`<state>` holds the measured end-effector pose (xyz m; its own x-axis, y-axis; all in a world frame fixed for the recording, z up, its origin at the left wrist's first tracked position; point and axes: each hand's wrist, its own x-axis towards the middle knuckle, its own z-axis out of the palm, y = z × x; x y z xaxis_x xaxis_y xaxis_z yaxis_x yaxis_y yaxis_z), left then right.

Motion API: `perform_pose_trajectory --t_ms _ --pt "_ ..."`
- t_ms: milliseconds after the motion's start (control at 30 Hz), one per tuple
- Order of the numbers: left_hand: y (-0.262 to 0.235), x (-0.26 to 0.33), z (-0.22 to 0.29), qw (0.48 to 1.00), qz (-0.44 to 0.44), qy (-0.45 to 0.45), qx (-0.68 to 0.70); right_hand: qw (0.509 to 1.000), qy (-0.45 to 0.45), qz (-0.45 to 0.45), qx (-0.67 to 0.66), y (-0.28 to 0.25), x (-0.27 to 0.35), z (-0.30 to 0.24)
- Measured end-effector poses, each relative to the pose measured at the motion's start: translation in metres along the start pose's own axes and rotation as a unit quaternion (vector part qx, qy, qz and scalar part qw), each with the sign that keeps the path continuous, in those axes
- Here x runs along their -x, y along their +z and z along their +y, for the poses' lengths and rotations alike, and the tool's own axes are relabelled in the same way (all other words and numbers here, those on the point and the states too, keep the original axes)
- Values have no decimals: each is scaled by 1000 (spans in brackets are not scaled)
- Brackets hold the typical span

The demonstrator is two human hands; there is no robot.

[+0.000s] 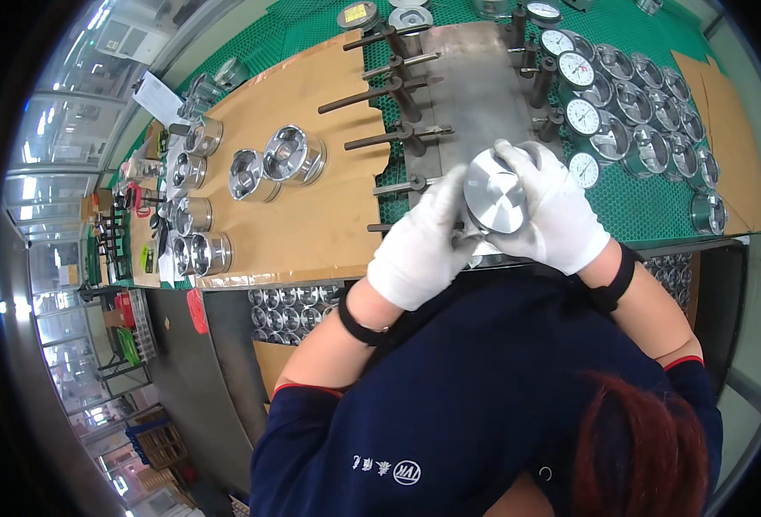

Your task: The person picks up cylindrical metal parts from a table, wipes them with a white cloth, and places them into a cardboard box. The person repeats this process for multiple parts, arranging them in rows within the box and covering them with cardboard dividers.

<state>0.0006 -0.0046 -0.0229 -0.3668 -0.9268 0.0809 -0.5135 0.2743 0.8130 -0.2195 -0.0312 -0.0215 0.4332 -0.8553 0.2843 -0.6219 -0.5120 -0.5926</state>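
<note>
- A silvery piston [496, 191], its flat round face showing, is over the near end of the grey steel plate [475, 86]; whether it touches the plate cannot be told.
- The white-gloved left hand [425, 237] has its grip clamped on the piston's left side.
- The white-gloved right hand [557, 207] has its grip clamped on the piston's right side.
- Dark stands [404, 99] with rods line the plate's left edge.
- White-faced dial gauges [577, 71] stand right of the plate.
- Beyond them, farther right of the plate, clustered pistons [646, 152] sit on green matting [626, 217].
- Left of the plate, two pistons [294, 155] stand on brown cardboard [320, 233].
</note>
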Motion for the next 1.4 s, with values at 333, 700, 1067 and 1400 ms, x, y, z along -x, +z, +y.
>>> perform_pose_trajectory --t_ms 333,700,1067,1400 --pt "33 -36 -23 974 81 148 -152 849 358 -161 -354 5 53 28" --pt "38 -53 -28 982 107 130 -86 773 398 -135 -475 10 48 31" --pt "40 -52 -26 982 108 118 -97 773 412 -137 -463 8 43 27" --pt "41 -53 -23 978 128 129 -105 775 416 -143 -453 2 41 24"
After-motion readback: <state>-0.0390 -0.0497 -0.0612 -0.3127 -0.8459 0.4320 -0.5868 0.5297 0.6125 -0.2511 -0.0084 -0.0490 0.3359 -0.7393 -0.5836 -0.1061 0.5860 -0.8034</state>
